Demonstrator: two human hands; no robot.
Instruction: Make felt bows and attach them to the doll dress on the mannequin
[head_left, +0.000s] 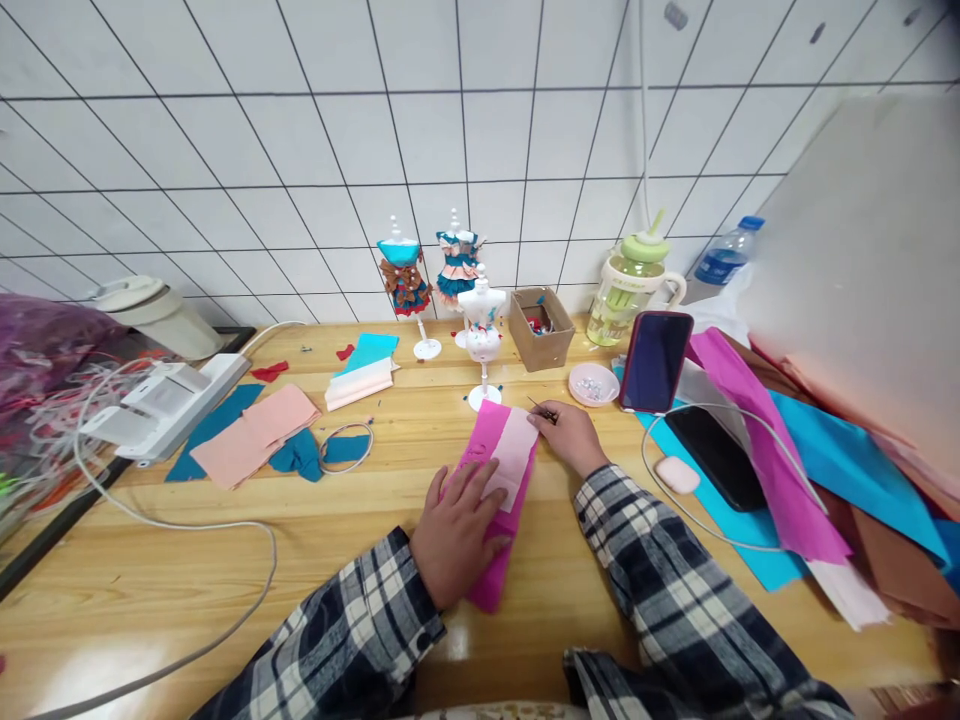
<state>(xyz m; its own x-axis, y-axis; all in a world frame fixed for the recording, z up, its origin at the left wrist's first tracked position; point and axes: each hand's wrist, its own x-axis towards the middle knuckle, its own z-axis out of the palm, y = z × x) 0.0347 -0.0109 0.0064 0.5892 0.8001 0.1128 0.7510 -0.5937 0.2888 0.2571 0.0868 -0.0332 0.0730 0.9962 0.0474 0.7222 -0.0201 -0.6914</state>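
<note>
A magenta strip of cloth or paper (pixel 489 582) lies lengthwise on the wooden table, with a shorter pale pink strip (pixel 511 455) on top of it. My left hand (pixel 461 530) rests flat over both strips, fingers spread. At their upper right corner, my right hand (pixel 570 438) is closed around a small, thin, dark pointed tool (pixel 541 408), mostly hidden by the fingers. Just beyond the strips stands a small white dress form (pixel 482 310) on a round base. Behind it are two more forms, one in a blue and brown dress (pixel 405 280), the other in a ruffled dress (pixel 457 268).
A cardboard box (pixel 541 335), a pink dish of small beads (pixel 593 385), a propped phone (pixel 657 362) and a green-lidded jug (pixel 628 285) stand at the back right. Fabric pieces (pixel 780 450) pile at right. Peach fabric (pixel 255 435), a hoop (pixel 346 468) and a power strip (pixel 176 405) lie left.
</note>
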